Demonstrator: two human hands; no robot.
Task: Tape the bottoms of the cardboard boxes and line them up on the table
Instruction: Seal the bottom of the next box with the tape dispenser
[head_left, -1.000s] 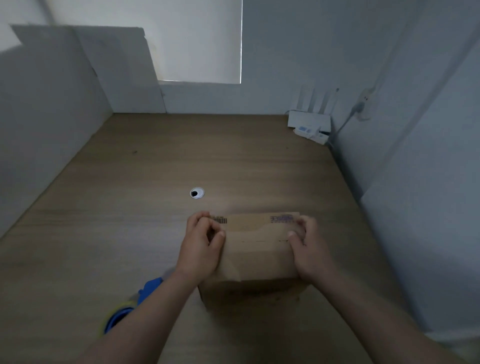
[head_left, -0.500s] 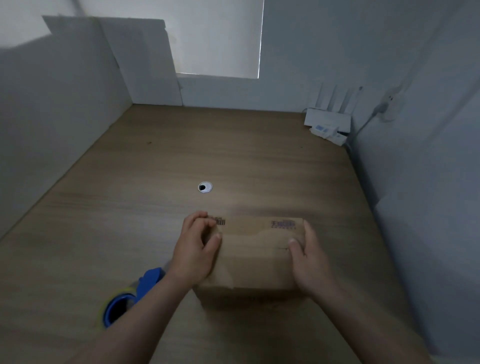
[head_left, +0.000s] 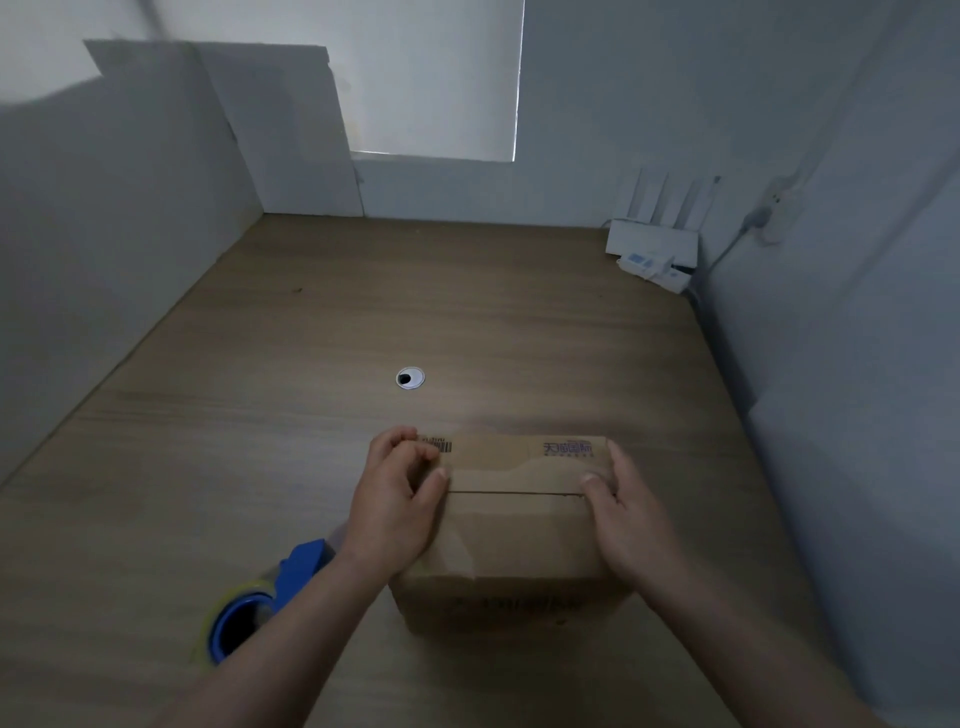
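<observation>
"Cardboard is under both our hands. Our left hand (head_left: 400, 499) has its fingers curled at the left end of the cardboard box (head_left: 511, 525) with the thumb down on the top flap, so it grips that end."

"And our right hand (head_left: 623, 514)?"

"Flatter. Its fingers lie straight along the right end, and only the thumb sits on top, beside the seam (head_left: 514, 492). A second ago those fingers were hooked over the far edge; they have let go and slid onto the side."

"What does that give us?"

"The two flaps now lie level and meet in one dark line. We read that as the bottom folded shut and held, ready for taping. We see no tape across it yet."

"Where does the box stand?"

"On the desk (head_left: 260, 415), close in front of us and a little right of the middle, about where it stood before. The tape dispenser (head_left: 304, 564) lies just beside it on the left, partly hidden behind our left forearm."

"Then one hand must let go to fetch it."

"The left is nearer, we judge, and the right can keep the flaps down meanwhile. Farther out are the cable hole (head_left: 410, 378) and the router (head_left: 654, 244) in the far right corner, well apart from the box. No other box shows, so the row is not begun."
</observation>
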